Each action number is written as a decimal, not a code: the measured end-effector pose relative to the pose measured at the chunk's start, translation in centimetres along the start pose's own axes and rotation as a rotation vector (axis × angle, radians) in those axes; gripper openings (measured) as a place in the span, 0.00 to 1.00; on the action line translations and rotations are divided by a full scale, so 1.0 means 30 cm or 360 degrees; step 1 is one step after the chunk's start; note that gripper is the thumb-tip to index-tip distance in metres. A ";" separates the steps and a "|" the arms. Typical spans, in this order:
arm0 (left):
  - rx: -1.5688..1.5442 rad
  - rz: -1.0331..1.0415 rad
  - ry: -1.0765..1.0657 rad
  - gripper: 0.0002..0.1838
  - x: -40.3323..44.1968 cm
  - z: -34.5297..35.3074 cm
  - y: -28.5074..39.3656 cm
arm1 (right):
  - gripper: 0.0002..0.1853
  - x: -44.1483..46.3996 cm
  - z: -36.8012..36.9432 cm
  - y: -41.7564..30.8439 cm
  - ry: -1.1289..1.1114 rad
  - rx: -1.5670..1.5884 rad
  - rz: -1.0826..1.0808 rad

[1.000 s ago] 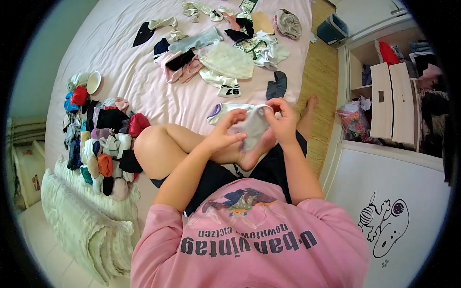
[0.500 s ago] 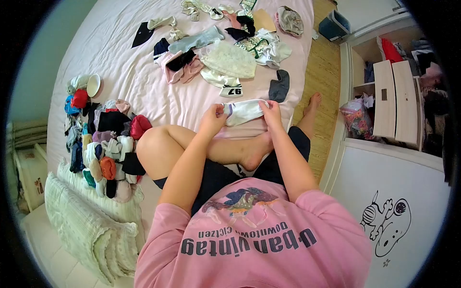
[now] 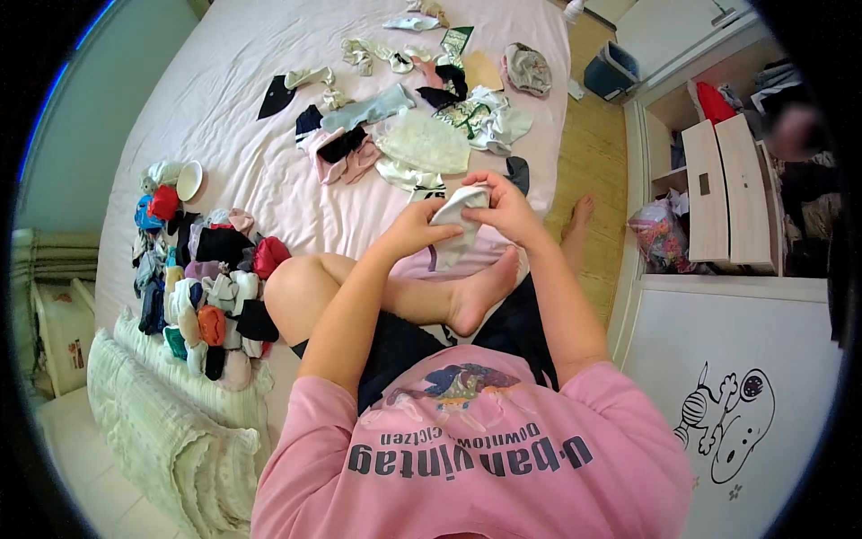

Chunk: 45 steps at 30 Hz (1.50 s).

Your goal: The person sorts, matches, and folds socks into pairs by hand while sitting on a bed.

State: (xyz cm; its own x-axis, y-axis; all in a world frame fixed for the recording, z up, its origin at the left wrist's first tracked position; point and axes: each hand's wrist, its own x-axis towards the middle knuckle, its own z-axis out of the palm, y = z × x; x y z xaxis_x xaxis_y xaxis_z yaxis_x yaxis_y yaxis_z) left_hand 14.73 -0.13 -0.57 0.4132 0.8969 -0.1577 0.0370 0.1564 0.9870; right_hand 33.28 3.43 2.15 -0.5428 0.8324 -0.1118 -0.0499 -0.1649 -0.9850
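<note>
Your left hand (image 3: 418,228) and right hand (image 3: 512,216) pinch the white sock (image 3: 458,207), likely light, soft, floppy; best held by opposite edges.

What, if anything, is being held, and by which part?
A white sock, its upper part pinched between the left hand and the right hand; the purple-marked end hangs below.

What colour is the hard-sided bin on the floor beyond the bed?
Blue-grey: the bin shows best in the head view, near the top right.
</note>
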 end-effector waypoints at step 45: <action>-0.1062 -0.0236 0.0330 0.17 -0.270 0.078 0.144 | 0.17 -0.101 0.182 -0.094 0.0048 -0.0405 -0.0657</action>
State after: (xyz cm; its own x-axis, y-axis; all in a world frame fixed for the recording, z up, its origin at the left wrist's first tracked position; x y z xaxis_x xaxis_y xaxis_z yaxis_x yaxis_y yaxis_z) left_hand 13.68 -7.69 5.05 0.2627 0.8964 -0.3570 -0.5128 0.4431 0.7353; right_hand 30.50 -1.52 5.97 -0.4958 0.8167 0.2953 -0.0474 0.3141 -0.9482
